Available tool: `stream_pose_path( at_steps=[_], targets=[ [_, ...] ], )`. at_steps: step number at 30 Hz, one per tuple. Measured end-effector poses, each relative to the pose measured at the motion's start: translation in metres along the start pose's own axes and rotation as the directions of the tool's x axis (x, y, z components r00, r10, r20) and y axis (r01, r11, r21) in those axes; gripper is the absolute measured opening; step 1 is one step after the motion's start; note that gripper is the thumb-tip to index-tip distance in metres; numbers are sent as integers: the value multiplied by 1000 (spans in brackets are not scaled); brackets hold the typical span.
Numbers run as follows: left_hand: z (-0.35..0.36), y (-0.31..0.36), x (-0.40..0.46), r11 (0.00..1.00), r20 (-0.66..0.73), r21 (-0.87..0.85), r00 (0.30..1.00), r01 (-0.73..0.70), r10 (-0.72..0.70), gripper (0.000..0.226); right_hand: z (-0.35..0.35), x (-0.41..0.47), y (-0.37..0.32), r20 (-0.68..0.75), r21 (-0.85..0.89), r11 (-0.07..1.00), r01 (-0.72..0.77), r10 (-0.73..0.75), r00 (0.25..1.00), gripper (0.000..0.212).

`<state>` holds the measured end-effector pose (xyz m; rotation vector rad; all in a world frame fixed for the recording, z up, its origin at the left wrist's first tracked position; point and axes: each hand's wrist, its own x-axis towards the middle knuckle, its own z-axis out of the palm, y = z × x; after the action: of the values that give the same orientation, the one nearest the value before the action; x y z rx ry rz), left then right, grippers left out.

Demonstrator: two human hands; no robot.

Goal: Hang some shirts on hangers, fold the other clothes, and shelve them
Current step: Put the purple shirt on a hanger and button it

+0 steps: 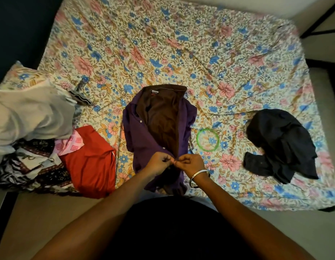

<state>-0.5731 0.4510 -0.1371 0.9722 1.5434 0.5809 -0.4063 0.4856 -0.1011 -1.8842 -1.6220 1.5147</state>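
Note:
A purple button-up shirt lies flat on the flowered bed sheet, collar away from me, its front open and showing a brown inside. My left hand pinches the left front edge low on the shirt. My right hand, with a metal bangle on the wrist, pinches the right edge right beside it. The two hands nearly touch at the placket. A thin wire hanger lies on the sheet left of the collar.
A red garment lies at the left near edge, with pink, patterned and grey-white clothes heaped beyond it. A crumpled dark navy garment sits at the right. A green ring lies between it and the shirt.

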Motion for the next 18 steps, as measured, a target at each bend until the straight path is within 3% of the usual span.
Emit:
stream_pose_path(
  at_steps=[6, 12, 18],
  targets=[
    [-1, -1, -2, 1000, -6, -4, 1000, 5, -5, 18, -1, 2, -2, -21, -266, 960, 82, -91, 996, 17],
    [1, -12, -3, 998, -6, 62, 1000, -1, 2, 14, 6, -7, -2, 0, -167, 983, 73, -74, 997, 20],
    [0, -6, -7, 1000, -54, 0, 998, -25, 25, 22, 8, -9, -6, 2, -216, 974, 70, -71, 997, 16]
  ],
)
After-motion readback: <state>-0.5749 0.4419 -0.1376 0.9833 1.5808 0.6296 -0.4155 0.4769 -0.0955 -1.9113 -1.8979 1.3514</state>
